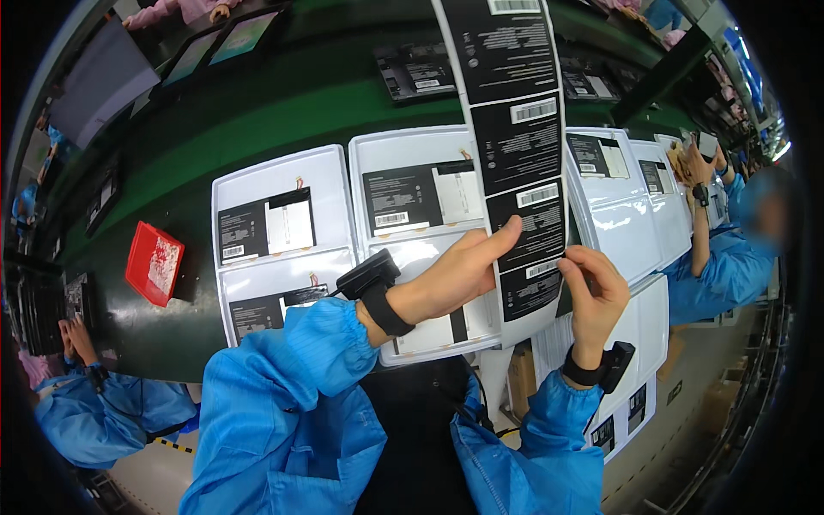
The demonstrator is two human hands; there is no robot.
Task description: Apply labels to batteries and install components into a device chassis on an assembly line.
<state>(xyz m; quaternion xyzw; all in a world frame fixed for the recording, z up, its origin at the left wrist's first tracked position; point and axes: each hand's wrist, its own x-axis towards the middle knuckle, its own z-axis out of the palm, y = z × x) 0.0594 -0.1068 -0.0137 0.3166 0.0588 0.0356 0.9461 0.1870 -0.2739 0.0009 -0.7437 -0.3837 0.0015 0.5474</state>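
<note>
A long strip of black labels (518, 142) on white backing hangs upright in front of me. My left hand (463, 270) is closed on its left edge, the thumb across the front and the other fingers partly hidden. At the strip's lower right edge, my right hand (596, 296) pinches with thumb and index finger near a label corner. Behind the strip, a white tray (412, 142) holds flat black-and-white battery packs (399, 202). To its left, another white tray (330, 167) holds similar packs (245, 232), one partly covered by my left sleeve.
A red bin (142, 262) with pale scraps stands on the dark green bench (197, 154). More white trays (614, 219) are at the right, beside a co-worker in a blue smock (730, 270). Another person's hands (80, 342) are at the far left. Tablet-like panels (245, 39) lie at the back.
</note>
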